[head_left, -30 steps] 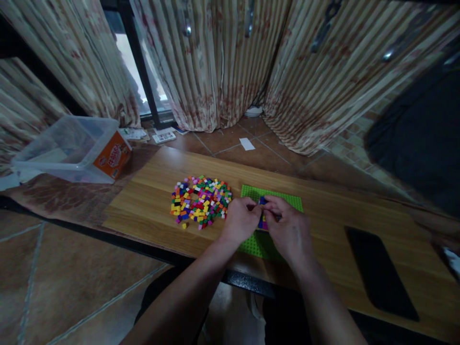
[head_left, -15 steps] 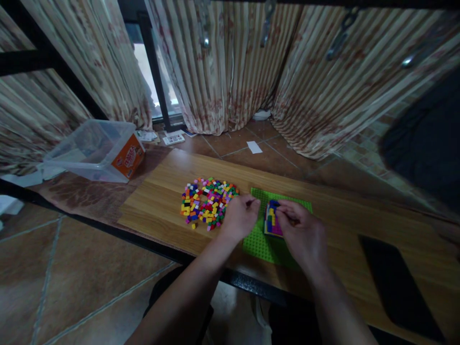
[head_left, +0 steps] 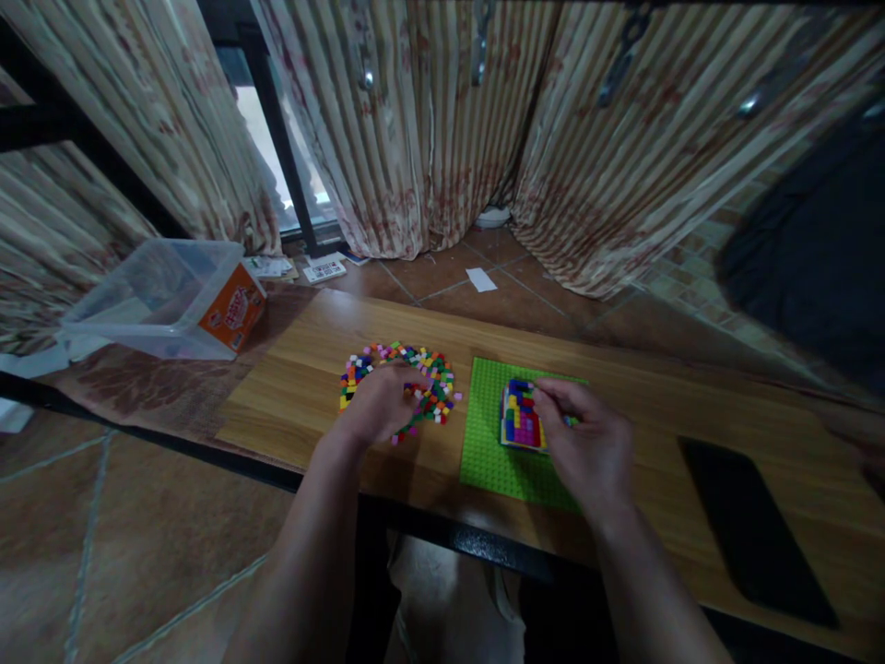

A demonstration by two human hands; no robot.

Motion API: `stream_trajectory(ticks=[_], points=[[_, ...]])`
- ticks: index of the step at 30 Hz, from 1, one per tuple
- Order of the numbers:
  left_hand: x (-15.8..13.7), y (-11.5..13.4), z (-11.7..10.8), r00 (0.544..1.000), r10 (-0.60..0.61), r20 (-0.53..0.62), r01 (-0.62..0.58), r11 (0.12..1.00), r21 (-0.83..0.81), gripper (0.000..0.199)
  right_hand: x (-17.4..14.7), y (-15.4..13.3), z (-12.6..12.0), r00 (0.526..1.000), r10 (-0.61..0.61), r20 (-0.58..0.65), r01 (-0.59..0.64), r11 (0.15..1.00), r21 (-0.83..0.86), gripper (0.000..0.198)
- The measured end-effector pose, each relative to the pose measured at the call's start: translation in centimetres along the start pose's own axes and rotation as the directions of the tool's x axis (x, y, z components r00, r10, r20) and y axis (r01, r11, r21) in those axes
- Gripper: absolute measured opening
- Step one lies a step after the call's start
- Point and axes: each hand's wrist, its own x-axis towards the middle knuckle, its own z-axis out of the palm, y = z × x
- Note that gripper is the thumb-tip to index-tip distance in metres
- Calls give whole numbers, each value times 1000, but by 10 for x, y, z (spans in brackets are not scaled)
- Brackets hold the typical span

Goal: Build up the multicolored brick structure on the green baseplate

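My left hand [head_left: 383, 402] is over the pile of small coloured toy bricks [head_left: 437, 367], fingers reaching down into it with thumb and forefinger apart. It covers part of the pile, and I see no brick in its grasp. My right hand [head_left: 587, 432] is closed at the right side of a low block built of toy bricks [head_left: 524, 426], fingertips pinched at its top edge. Whatever is between those fingertips is too small to make out. The block, with blue, yellow, red and magenta bricks on top, sits on a green studded baseplate [head_left: 480, 452]. My right hand hides the block's right side.
A wooden table [head_left: 290, 387] carries all this. At the right lies a dark flat slab [head_left: 757, 530]. A clear plastic bin [head_left: 159, 304] with an orange label stands at the left end. Striped curtains [head_left: 429, 138] hang behind, and a white paper [head_left: 481, 279] is on the floor.
My left hand has moved left from beside the baseplate to over the brick pile. My right hand stays at the block, and more red shows on its top. The view has shifted slightly.
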Motion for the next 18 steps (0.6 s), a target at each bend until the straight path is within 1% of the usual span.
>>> stream_trajectory(ticks=[2,7,10,12,14,16,18], points=[[1,1,3,1000,13,19,-14,999,43,32,0,0,0,1000,-13,2,13,1000,-1,19],[3,6,2,998,-45,48,39,993,109,27,1,0,-1,1000,-24,-1,24,1000,-20,19],[4,8,1,999,-40,18,38,995,89,24,1,-1,-1,1000,-24,-13,24,999,-22,19],[4,11,1,998,-39,-43,39,999,6,22,1,-2,-2,999,-22,-39,21,1000,-16,19],[5,17,4,996,-53,-67,41,985,-166,19,1,-3,-3,998,-21,-65,21,1000,2,19],[5,28,10,999,-46,-19,36,924,-381,18,1,-5,-3,998,-34,-56,35,999,21,18],[5,41,17,998,10,61,26,832,-555,18,0,-6,-3,998,-63,13,62,997,50,17]])
